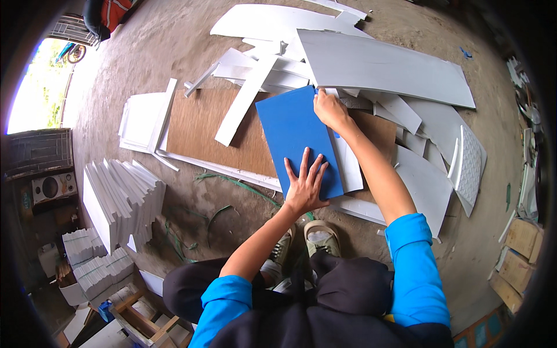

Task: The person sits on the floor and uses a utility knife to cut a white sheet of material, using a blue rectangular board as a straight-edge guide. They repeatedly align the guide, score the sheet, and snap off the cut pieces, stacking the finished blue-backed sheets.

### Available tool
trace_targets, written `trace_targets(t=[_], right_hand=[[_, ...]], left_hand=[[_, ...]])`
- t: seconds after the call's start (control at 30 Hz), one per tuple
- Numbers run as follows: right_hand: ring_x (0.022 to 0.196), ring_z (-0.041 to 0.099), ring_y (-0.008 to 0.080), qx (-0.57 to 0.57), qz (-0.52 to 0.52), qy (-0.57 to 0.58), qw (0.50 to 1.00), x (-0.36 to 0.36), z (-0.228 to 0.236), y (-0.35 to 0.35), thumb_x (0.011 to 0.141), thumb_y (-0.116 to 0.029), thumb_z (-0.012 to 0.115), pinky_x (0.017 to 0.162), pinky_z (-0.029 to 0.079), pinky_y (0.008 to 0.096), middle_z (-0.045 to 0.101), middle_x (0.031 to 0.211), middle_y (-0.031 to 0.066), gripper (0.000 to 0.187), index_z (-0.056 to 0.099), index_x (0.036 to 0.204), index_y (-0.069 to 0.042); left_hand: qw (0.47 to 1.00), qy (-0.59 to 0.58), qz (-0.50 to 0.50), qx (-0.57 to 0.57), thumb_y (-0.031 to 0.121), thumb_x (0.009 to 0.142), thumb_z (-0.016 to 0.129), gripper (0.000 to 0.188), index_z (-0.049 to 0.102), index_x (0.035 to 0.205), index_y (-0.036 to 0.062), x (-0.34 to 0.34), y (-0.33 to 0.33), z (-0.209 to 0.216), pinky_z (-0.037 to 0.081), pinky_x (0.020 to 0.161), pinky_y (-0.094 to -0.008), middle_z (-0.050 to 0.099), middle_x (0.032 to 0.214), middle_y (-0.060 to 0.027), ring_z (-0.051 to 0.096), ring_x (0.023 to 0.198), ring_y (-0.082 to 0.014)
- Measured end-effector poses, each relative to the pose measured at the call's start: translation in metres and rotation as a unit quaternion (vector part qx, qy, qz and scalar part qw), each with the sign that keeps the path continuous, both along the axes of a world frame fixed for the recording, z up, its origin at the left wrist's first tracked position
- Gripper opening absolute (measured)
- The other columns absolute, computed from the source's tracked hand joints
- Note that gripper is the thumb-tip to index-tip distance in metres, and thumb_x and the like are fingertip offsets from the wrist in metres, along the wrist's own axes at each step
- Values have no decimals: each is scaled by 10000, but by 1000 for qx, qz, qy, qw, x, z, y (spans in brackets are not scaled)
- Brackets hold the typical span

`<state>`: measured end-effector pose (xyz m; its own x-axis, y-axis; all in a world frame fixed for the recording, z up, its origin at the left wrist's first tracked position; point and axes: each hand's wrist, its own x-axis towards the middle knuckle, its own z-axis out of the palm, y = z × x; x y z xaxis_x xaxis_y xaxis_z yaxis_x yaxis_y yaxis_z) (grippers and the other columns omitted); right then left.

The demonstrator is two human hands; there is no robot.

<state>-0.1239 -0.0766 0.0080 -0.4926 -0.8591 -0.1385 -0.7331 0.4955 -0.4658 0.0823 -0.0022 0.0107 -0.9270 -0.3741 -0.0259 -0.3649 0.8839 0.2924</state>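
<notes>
We've got the blue board [295, 127] on the brown panel [200, 124], approx. centre, w/ a white sheet [349, 168] poking out beneath. Our L hand [304, 188] lies flat on it, fingers spread wide, gripping nothing; our R hand [331, 109] is curled at its top-right corner, can't tell if it holds anything. Main risk, we'd guess: L palm eases off & the board skids on the sheet. Also poss.: R knuckles bump the big white slab [389, 66] just beside & shift it.
</notes>
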Motion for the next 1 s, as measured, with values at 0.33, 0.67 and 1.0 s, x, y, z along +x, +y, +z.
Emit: trace_targets(t=[0.33, 0.67, 1.0], right_hand=[[955, 585, 355, 207, -27, -162, 964, 3, 34, -3, 790, -113, 411, 822, 472, 416, 592, 1017, 234, 314, 577, 1021, 19], [938, 567, 409, 200, -65, -185, 960, 65, 27, 135, 815, -120, 411, 808, 463, 458, 575, 963, 297, 277, 512, 995, 65], [730, 606, 416, 109, -34, -102, 988, 107, 5, 224, 857, -156, 411, 652, 493, 486, 595, 712, 278, 242, 446, 956, 62]], left_hand=[[1000, 0, 4, -11, 512, 413, 754, 1068, 344, 1288, 57, 1, 0, 3, 33, 919, -737, 260, 1373, -105, 78, 1327, -360], [1000, -13, 7, -21, 496, 427, 770, 1081, 317, 1300, 46, 1, 4, 2, 33, 930, -728, 224, 1387, -101, 38, 1336, -341], [999, -15, 8, -45, 505, 465, 738, 1030, 346, 1304, 54, -1, 9, 3, 67, 912, -743, 242, 1390, -94, 52, 1333, -347]])
